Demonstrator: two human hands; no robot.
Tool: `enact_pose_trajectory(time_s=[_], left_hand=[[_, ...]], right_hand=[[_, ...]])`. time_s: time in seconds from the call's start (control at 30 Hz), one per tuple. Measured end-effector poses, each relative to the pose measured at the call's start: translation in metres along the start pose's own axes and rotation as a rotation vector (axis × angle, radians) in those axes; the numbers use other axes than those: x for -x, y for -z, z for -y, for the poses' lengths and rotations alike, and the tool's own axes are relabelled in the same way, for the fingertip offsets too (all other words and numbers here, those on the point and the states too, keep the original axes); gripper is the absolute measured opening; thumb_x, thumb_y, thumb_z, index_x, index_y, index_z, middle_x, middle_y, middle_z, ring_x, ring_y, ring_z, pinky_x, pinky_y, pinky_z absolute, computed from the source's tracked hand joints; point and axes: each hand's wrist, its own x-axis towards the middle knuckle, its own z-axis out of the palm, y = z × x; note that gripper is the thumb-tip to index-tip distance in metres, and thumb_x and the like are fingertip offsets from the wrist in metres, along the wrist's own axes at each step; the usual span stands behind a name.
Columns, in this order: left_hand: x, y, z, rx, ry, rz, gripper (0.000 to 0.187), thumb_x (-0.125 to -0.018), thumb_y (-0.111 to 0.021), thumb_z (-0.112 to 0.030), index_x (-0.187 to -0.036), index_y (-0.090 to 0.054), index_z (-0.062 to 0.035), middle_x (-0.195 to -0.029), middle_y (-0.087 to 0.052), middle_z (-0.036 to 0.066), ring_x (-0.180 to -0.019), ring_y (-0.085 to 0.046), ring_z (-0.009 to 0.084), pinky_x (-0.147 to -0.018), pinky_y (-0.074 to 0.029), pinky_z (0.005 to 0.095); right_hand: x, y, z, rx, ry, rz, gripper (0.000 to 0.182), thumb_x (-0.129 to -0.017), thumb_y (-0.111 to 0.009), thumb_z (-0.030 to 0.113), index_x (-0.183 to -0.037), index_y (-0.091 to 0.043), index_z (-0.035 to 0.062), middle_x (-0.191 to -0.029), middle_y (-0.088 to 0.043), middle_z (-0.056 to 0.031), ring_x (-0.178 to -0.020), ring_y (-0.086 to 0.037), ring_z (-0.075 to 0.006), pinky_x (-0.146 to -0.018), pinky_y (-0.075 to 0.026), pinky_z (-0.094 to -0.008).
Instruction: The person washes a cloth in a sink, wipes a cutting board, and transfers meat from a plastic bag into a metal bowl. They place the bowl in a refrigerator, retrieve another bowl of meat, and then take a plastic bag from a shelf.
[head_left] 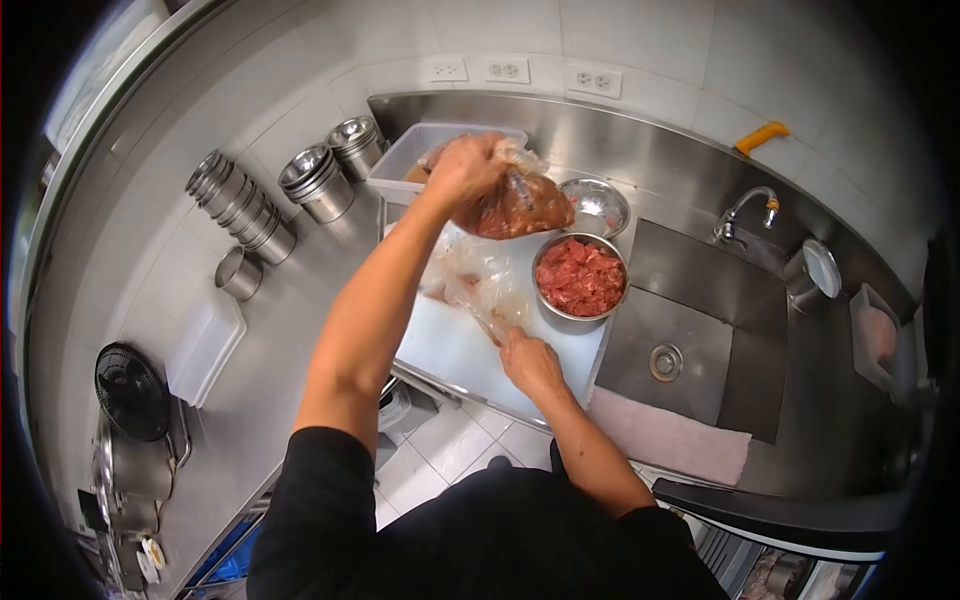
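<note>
My left hand (465, 172) is closed on the gathered top of a clear plastic bag of meat (515, 208), held up over the back of the white cutting board (460, 350). My right hand (532, 362) grips one end of a second clear plastic bag (485, 275), which lies crumpled on the board with a few reddish bits in it. Just right of the bags stands a round steel container (582, 318) full of red meat pieces (580, 277). Behind it is a steel bowl (600, 205) with small meat scraps.
A clear plastic tub (400, 160) sits behind my left hand. Stacked steel containers (240, 205) line the left wall. To the right are the sink (690, 340), its faucet (745, 210) and a pink cloth (670, 440) on the front edge.
</note>
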Motion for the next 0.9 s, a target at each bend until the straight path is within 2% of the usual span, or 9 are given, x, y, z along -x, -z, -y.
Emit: enact_pose_trajectory(time_s=[0.37,0.43,0.5,0.6,0.67,0.7,0.73,0.8,0.9], left_hand=[[-0.087,-0.193,0.018,-0.145,-0.227,0.179,0.027,-0.077,-0.062,-0.023,-0.100,-0.066,-0.0091,-0.089,-0.067,0.021,-0.082,-0.065,0.0383,-0.071,-0.050,0.0498],[-0.087,-0.186,0.028,-0.187,-0.324,0.496,0.037,-0.080,-0.062,-0.029,-0.112,-0.066,-0.0111,-0.101,-0.067,0.021,-0.095,-0.064,0.0396,-0.084,-0.050,0.0447],[-0.055,-0.127,0.022,-0.123,-0.112,0.442,0.044,-0.082,-0.063,-0.037,-0.117,-0.065,-0.0121,-0.108,-0.066,0.021,-0.101,-0.063,0.0381,-0.090,-0.048,0.0438],[0.000,-0.072,0.099,-0.388,0.241,0.696,0.071,-0.078,-0.064,-0.058,-0.131,-0.057,-0.0117,-0.125,-0.060,0.021,-0.117,-0.057,0.0352,-0.101,-0.042,0.0422],[0.058,-0.044,0.148,-0.310,0.444,0.869,0.105,-0.070,-0.063,-0.075,-0.146,-0.036,-0.0080,-0.149,-0.035,0.022,-0.139,-0.033,0.0332,-0.113,-0.029,0.0402],[0.089,-0.017,0.132,-0.252,0.627,0.884,0.111,-0.068,-0.065,-0.076,-0.149,-0.030,-0.0089,-0.151,-0.031,0.022,-0.142,-0.028,0.0324,-0.111,-0.034,0.0438],[0.127,-0.020,0.138,-0.062,0.900,0.733,0.100,-0.072,-0.069,-0.067,-0.148,-0.034,-0.0122,-0.148,-0.038,0.020,-0.136,-0.038,0.0334,-0.104,-0.041,0.0494],[0.156,-0.021,0.142,0.127,0.887,0.707,0.089,-0.072,-0.074,-0.056,-0.143,-0.042,-0.0135,-0.143,-0.043,0.018,-0.126,-0.047,0.0351,-0.104,-0.041,0.0469],[0.187,-0.032,0.104,0.391,0.843,0.657,0.070,-0.079,-0.070,-0.047,-0.138,-0.050,-0.0143,-0.140,-0.048,0.019,-0.120,-0.054,0.0330,-0.100,-0.045,0.0424]], right_hand=[[0.049,0.042,-0.055,-0.009,-0.075,-0.035,0.021,-0.090,-0.051,0.022,-0.096,-0.057,0.0020,-0.077,-0.065,-0.0253,-0.074,-0.064,-0.0436,-0.072,-0.050,-0.0547],[0.056,0.040,-0.066,-0.018,-0.053,-0.043,0.020,-0.090,-0.051,0.021,-0.093,-0.057,0.0017,-0.084,-0.065,-0.0255,-0.078,-0.064,-0.0428,-0.073,-0.050,-0.0537],[0.055,0.047,-0.070,-0.037,-0.001,-0.081,0.019,-0.089,-0.053,0.019,-0.090,-0.056,0.0010,-0.094,-0.065,-0.0258,-0.083,-0.064,-0.0419,-0.074,-0.050,-0.0525],[0.050,0.051,-0.065,-0.198,0.032,-0.091,0.017,-0.088,-0.057,0.017,-0.088,-0.056,0.0002,-0.108,-0.061,-0.0267,-0.094,-0.062,-0.0414,-0.079,-0.050,-0.0479],[0.041,0.042,-0.056,-0.308,0.101,-0.071,0.017,-0.086,-0.062,0.015,-0.091,-0.054,0.0005,-0.116,-0.058,-0.0289,-0.105,-0.058,-0.0424,-0.086,-0.049,-0.0459],[0.036,0.035,-0.052,-0.364,0.135,-0.056,0.019,-0.085,-0.065,0.014,-0.093,-0.054,0.0006,-0.119,-0.056,-0.0299,-0.110,-0.056,-0.0430,-0.089,-0.048,-0.0449],[0.025,0.023,-0.051,-0.344,0.216,-0.090,0.027,-0.083,-0.067,0.014,-0.101,-0.053,0.0015,-0.123,-0.053,-0.0306,-0.115,-0.052,-0.0433,-0.093,-0.046,-0.0445],[-0.003,-0.002,-0.048,-0.307,0.380,-0.153,0.046,-0.079,-0.072,0.015,-0.118,-0.051,0.0033,-0.132,-0.047,-0.0318,-0.125,-0.045,-0.0439,-0.101,-0.041,-0.0438],[-0.053,-0.021,-0.022,-0.285,0.370,-0.300,0.069,-0.074,-0.078,0.014,-0.131,-0.042,0.0005,-0.111,-0.062,-0.0237,-0.120,-0.052,-0.0361,-0.098,-0.043,-0.0421]])
